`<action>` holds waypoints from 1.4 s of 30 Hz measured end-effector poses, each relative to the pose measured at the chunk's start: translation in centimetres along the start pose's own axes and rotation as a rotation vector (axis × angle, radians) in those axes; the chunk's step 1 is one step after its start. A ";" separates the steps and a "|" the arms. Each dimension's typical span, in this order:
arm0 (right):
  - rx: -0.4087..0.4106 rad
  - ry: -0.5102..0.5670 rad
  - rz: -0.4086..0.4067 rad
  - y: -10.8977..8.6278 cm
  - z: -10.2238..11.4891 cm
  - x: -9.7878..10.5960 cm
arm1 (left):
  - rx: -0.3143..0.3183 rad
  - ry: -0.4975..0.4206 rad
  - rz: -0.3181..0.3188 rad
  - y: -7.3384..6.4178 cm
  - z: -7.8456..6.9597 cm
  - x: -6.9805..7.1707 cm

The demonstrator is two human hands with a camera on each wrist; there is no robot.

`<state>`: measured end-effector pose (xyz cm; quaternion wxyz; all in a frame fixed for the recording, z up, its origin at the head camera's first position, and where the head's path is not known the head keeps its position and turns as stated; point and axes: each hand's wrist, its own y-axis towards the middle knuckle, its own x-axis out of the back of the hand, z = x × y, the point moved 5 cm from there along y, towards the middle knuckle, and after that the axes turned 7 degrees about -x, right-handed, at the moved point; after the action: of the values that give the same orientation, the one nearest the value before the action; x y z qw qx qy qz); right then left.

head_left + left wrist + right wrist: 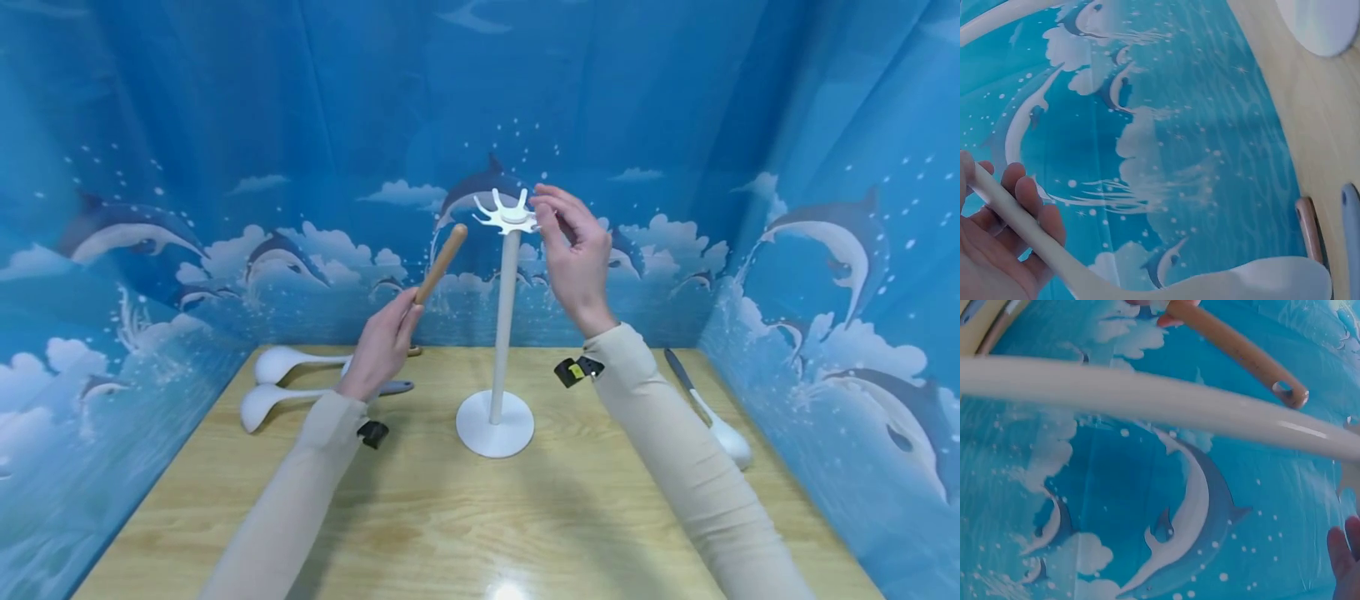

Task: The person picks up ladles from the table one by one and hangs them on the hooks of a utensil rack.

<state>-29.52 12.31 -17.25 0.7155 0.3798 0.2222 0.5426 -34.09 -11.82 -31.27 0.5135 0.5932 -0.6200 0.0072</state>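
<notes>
In the head view, my left hand (pixel 382 342) grips a kitchen utensil by its wooden handle (pixel 441 265), which points up and to the right. Its pale shaft crosses the palm in the left wrist view, and its broad white head (pixel 1272 279) extends to the lower right. A white utensil stand (pixel 504 325) with a ring of curved hooks rises from a round base. At the stand's top, my right hand (pixel 577 254) bends its thumb and fingers around the right-hand hooks. The stand's white pole (pixel 1147 400) crosses the right wrist view in front of the wooden handle.
Two white ladles lie at the back left of the wooden table (pixel 450 517), the nearer ladle (pixel 262 404) with a grey handle, the farther ladle (pixel 277 362) with a wooden one. Another grey-handled white utensil (pixel 727 437) lies at the right edge. Blue dolphin-print curtains (pixel 375 100) enclose the table.
</notes>
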 end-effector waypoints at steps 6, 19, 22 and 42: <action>0.081 -0.035 0.007 1.1 -1.3 0.2 | -0.030 -0.071 -0.012 1.5 -1.4 -0.3; 0.166 -0.124 0.172 1.9 -2.9 -0.4 | -0.025 -0.097 -0.038 3.8 -3.0 -0.3; 0.176 -0.143 0.175 1.9 -2.8 -0.4 | -0.029 -0.109 -0.037 4.3 -3.5 -0.5; 0.199 -0.127 0.151 1.8 -2.5 -0.4 | -0.056 -0.188 0.043 5.9 -4.1 -1.9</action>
<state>-32.54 12.91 -17.40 0.6440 0.4981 0.1999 0.5451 -36.33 -6.16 -27.06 0.4691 0.5632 -0.6781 -0.0549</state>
